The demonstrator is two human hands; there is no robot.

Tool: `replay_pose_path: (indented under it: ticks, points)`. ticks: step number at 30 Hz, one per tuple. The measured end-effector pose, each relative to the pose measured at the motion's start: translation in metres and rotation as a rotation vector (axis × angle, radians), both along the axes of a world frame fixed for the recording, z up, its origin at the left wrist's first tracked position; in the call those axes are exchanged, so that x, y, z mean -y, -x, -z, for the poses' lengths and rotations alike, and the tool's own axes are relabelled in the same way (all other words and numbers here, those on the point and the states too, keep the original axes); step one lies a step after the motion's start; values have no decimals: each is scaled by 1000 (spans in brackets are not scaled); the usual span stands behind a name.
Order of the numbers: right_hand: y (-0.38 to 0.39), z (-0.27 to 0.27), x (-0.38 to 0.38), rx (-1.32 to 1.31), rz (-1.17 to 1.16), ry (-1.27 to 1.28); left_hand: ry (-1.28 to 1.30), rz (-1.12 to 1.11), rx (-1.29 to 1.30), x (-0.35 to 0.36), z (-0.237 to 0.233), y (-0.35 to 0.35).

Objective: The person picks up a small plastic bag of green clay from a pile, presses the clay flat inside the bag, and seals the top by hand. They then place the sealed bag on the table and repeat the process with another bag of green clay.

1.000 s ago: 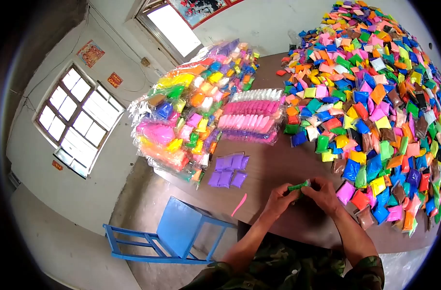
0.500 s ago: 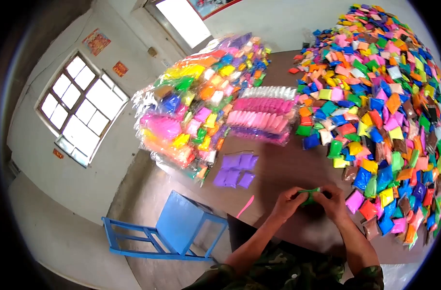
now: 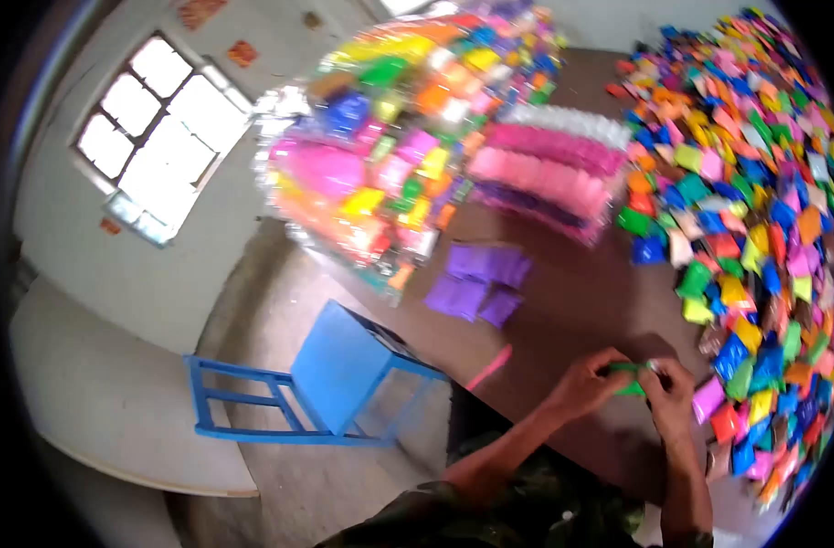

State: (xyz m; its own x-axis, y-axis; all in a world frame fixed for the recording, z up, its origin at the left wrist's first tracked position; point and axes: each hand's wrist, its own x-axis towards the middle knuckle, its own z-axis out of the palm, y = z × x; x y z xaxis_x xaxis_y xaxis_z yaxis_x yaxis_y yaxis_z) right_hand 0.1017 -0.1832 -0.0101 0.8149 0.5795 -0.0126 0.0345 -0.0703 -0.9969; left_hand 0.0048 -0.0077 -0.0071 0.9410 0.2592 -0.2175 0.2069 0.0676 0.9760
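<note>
Between my two hands is a small green packet (image 3: pixel 631 387), held above the brown table. My left hand (image 3: pixel 589 384) pinches its left side with thumb and fingertips. From the other side my right hand (image 3: pixel 665 385) grips its right edge, and the fingers hide part of it. To the left of the hands, several purple packets (image 3: pixel 476 283) lie together in rows. A pink plastic strip (image 3: pixel 490 365), thin and slightly blurred, rests near the table's front edge.
A large heap of multicoloured packets (image 3: pixel 746 247) covers the table's right side. Clear bags of coloured packets (image 3: pixel 362 164) are piled at the back left. Beside them lie rows of white, pink and purple packets (image 3: pixel 545 169). A blue chair (image 3: pixel 335 370) stands left of the table (image 3: pixel 572 301).
The camera view has shifted, so the table and chair appear moved. Both hands keep the green packet, now slightly further apart, with more of its green showing between them.
</note>
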Motion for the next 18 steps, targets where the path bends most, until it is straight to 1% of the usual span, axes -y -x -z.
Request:
replay_pose_path:
  ticks: [2, 3, 4, 5, 6, 8, 9, 11, 12, 16, 18]
  points:
    - [4, -2, -2, 9, -1, 6, -17, -19, -13, 1, 7, 5]
    - [3, 2, -2, -17, -11, -30, -74, -9, 4, 1, 2, 6]
    - [4, 1, 0, -45, 6, 27, -133, 1, 30, 0, -2, 5]
    - [4, -2, -1, -1, 11, -15, -60, -6, 55, 0, -4, 4]
    - [5, -3, -1, -22, 17, -20, 8, -26, 70, 2, -6, 4]
    - [7, -1, -4, -79, 34, -152, 35, -73, 94, 6, -13, -1]
    - [7, -1, -3, -81, 53, -132, 56, -56, 89, 4, -14, -2]
    - [8, 1, -4, -149, 49, -227, 83, -11, -18, -2, -15, 0]
    - [9, -1, -5, -164, 55, -255, 70, -22, -23, -2, -11, 0]
    - [6, -9, -5, -170, 43, -179, 26, -41, 21, 0, -7, 3]
    - [5, -18, -4, -191, -42, -147, 35, -86, 118, 3, -2, 5]
